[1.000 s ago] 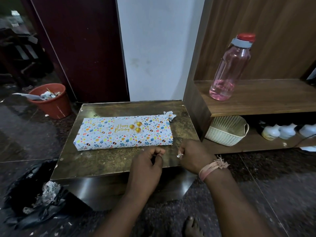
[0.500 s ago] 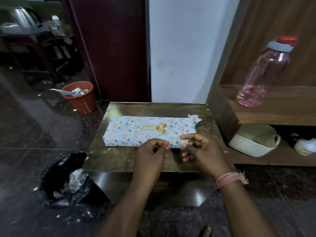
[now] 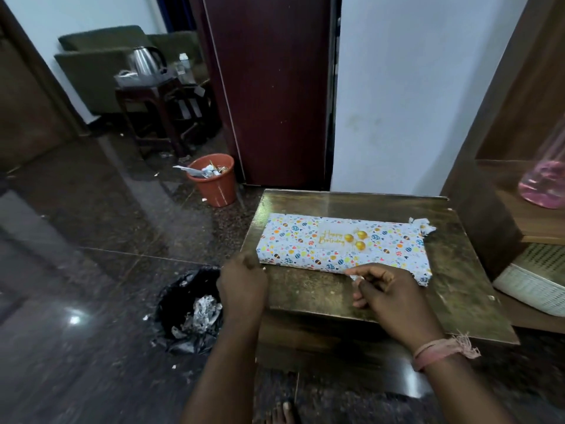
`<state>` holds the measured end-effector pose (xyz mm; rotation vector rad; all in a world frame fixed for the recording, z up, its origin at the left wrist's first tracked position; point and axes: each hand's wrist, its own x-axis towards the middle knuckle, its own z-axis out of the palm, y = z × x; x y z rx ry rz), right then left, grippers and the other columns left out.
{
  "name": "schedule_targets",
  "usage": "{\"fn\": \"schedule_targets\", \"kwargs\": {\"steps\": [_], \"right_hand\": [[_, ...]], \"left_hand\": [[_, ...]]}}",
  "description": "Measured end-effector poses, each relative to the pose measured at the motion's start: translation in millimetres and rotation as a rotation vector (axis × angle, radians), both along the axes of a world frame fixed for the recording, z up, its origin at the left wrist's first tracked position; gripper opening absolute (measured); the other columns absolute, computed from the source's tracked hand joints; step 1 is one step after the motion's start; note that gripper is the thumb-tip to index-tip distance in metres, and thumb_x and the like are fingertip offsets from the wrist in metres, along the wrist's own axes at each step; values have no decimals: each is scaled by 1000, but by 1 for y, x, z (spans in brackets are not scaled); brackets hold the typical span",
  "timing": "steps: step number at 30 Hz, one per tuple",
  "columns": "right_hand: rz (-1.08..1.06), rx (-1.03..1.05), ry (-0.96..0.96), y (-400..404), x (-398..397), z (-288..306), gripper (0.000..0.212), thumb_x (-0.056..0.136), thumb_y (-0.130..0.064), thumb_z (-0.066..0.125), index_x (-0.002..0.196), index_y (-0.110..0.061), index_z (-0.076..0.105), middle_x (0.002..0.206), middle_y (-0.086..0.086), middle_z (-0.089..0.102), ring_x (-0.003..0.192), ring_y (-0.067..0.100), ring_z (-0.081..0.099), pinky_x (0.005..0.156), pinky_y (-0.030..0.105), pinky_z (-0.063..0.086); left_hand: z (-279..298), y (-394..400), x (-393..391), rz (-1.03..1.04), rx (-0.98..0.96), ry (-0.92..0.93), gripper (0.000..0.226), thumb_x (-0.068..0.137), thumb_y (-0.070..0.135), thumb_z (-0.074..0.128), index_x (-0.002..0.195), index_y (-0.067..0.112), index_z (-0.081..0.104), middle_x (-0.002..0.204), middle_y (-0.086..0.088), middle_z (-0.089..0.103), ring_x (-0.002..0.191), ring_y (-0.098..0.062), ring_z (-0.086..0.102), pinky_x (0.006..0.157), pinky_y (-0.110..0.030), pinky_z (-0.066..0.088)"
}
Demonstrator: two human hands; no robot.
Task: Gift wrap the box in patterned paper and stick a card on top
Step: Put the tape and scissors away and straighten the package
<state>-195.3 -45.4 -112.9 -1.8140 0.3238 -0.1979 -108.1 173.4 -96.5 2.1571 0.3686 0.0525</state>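
On table [image 3: 305, 289], 1 wrapped box [image 3: 385, 254], 1 card [image 3: 339, 237]

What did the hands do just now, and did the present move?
The left hand slid left, away from the right hand, to the table's left edge above the black bag. The right hand stays by the wrapped box, pinching something small and pale. The box and its card stayed put.

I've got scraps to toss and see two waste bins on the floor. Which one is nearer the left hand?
The black bag-lined bin, just below and left of the left hand. The orange bucket stands farther back by the dark door.
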Motion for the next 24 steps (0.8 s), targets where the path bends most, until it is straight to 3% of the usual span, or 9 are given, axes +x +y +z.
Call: {"fn": "schedule_targets", "kwargs": {"steps": [4, 7, 9, 12, 16, 19, 21, 24], "right_hand": [[-46, -2, 0, -6, 0, -1, 41, 97, 2, 57, 88, -31, 79, 69, 8, 71, 63, 21, 72, 77, 54, 61], [-60, 0, 3, -6, -1, -2, 38, 96, 4, 56, 91, -27, 78, 67, 6, 70, 62, 20, 71, 76, 56, 61], [-55, -6, 17, -5, -2, -2, 37, 96, 3, 57, 91, -28, 78, 67, 8, 70, 61, 21, 71, 76, 54, 62], [-39, -26, 34, -4, -2, -2, 34, 97, 0, 58, 92, -28, 77, 67, 10, 70, 60, 21, 71, 75, 50, 62], [-23, -39, 49, -4, 0, -1, 33, 98, 0, 58, 94, -27, 77, 67, 8, 70, 59, 20, 71, 74, 48, 62], [-13, -33, 51, -5, -1, -2, 33, 97, 0, 58, 94, -26, 77, 67, 9, 70, 60, 22, 72, 73, 45, 62], [-15, -13, 55, -6, -1, -1, 32, 98, 0, 58, 94, -25, 77, 66, 9, 70, 60, 22, 72, 70, 41, 61], [-15, 0, 59, -7, 1, -2, 31, 98, -1, 59, 94, -25, 77, 66, 8, 70, 59, 23, 72, 68, 36, 59]], "left_hand": [[1, -2, 4, -128, -64, 62, 44, 81, 1, 57, 109, 28, 78, 96, 8, 79, 87, -13, 73, 83, -35, 60], [3, 0, 6, -146, -62, 49, 46, 79, -1, 56, 108, 27, 78, 96, 6, 78, 88, -15, 72, 82, -34, 60], [4, 5, 3, -115, -1, 42, 38, 80, 10, 63, 113, 21, 76, 102, 0, 77, 96, -22, 70, 88, -35, 56], [-5, 11, -1, -157, 208, 35, 45, 70, 34, 49, 106, 27, 75, 102, -7, 74, 100, -33, 65, 88, -43, 55], [-17, 11, 0, -211, 369, 17, 40, 74, 47, 61, 110, 36, 73, 105, -6, 74, 102, -32, 66, 89, -42, 54], [-15, 8, 5, -229, 344, -31, 41, 76, 40, 55, 113, 41, 73, 108, -6, 74, 103, -31, 66, 91, -43, 54], [-11, 5, 7, -230, 343, -78, 33, 82, 29, 62, 111, 39, 76, 107, -5, 75, 101, -30, 68, 88, -40, 55], [-12, 7, 10, -184, 344, -94, 20, 87, 19, 69, 99, 31, 80, 95, 1, 77, 91, -24, 70, 75, -31, 52]]}}
